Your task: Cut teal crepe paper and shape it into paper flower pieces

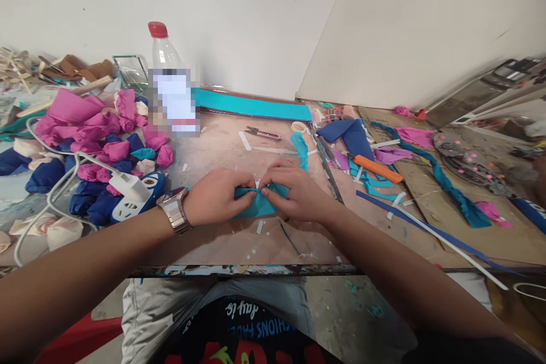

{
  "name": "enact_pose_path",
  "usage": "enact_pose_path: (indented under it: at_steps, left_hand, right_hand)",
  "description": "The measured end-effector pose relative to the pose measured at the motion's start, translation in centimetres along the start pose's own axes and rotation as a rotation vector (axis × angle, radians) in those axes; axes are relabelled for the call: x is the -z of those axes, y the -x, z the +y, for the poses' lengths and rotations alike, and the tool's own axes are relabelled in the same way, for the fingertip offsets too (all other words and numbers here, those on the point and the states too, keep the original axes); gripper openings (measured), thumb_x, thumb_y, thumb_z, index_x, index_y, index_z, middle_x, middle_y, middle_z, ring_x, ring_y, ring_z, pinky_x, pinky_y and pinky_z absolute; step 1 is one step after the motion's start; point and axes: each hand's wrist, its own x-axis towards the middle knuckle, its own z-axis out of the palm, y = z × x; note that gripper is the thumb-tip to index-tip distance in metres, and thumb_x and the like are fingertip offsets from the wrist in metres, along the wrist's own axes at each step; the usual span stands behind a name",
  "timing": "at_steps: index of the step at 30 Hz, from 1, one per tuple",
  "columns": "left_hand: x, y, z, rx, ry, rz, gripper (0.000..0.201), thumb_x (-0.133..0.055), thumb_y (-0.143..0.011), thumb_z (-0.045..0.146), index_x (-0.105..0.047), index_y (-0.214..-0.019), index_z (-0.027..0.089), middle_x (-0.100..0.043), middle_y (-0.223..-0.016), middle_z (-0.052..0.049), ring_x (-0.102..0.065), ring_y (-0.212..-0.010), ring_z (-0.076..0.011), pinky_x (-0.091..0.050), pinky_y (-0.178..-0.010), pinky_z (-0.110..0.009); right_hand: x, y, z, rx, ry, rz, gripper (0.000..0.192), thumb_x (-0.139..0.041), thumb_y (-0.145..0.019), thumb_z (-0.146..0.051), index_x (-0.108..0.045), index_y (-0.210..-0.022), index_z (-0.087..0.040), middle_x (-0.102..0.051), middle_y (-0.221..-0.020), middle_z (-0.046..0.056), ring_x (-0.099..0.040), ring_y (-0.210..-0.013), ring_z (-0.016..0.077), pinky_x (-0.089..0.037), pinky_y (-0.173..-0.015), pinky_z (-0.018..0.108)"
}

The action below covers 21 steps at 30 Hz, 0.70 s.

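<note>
Two hands pinch a piece of teal cloth (pixel 251 209).
In the head view, thumb and fingertips of the left hand (pixel 219 196) and right hand (pixel 298 190) press together on the cloth, which spans between them over the tabletop (pixel 222 153), thin, matte and puckered at the pinch. Left of the fingers heap soft, crumpled pink and navy bundles (pixel 91 125); farther off, left, stands a clear bottle (pixel 164 56), red-capped, contents unclear behind a phone (pixel 174 102). Just beyond the fingers lie snips (pixel 264 133).

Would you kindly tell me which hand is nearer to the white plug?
Left: the left hand is right of the white plug; the right hand is farther right.
</note>
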Motion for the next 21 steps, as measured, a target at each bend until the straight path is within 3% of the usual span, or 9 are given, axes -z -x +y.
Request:
enact_pose_path:
  at_steps: [4,14,21]
  left_hand:
    - [-0.05,0.01,-0.04,-0.003,0.001,0.0,0.021,-0.059,-0.091,0.033,-0.074,-0.093,0.019,-0.073,-0.082,-0.001,-0.062,-0.072,-0.0169,-0.037,-0.068,-0.029]
    - [-0.26,0.11,-0.08,-0.035,-0.024,0.007,0.015,-0.062,-0.088,0.028,-0.074,-0.092,0.02,-0.07,-0.073,0.001,-0.055,-0.062,-0.0129,-0.034,-0.064,-0.027]
    - [0.01,-0.14,-0.21,-0.018,0.029,-0.041,0.023,-0.061,-0.092,0.035,-0.073,-0.085,0.017,-0.07,-0.074,0.001,-0.054,-0.063,-0.0121,-0.033,-0.063,-0.026]
  right_hand:
    - [-0.11,-0.04,-0.13,-0.01,0.01,0.005,0.008,-0.061,-0.092,-0.02,-0.068,-0.088,-0.02,-0.072,-0.083,0.004,-0.062,-0.092,0.0234,-0.044,-0.087,0.04]
    - [-0.24,-0.06,-0.23,0.003,-0.021,-0.037,0.006,-0.063,-0.09,-0.02,-0.069,-0.091,-0.02,-0.072,-0.085,0.004,-0.063,-0.093,0.0229,-0.043,-0.092,0.041]
    - [-0.18,-0.12,-0.23,0.027,-0.018,-0.012,0.009,-0.059,-0.09,-0.017,-0.064,-0.082,-0.02,-0.068,-0.08,0.003,-0.06,-0.09,0.022,-0.043,-0.088,0.039]
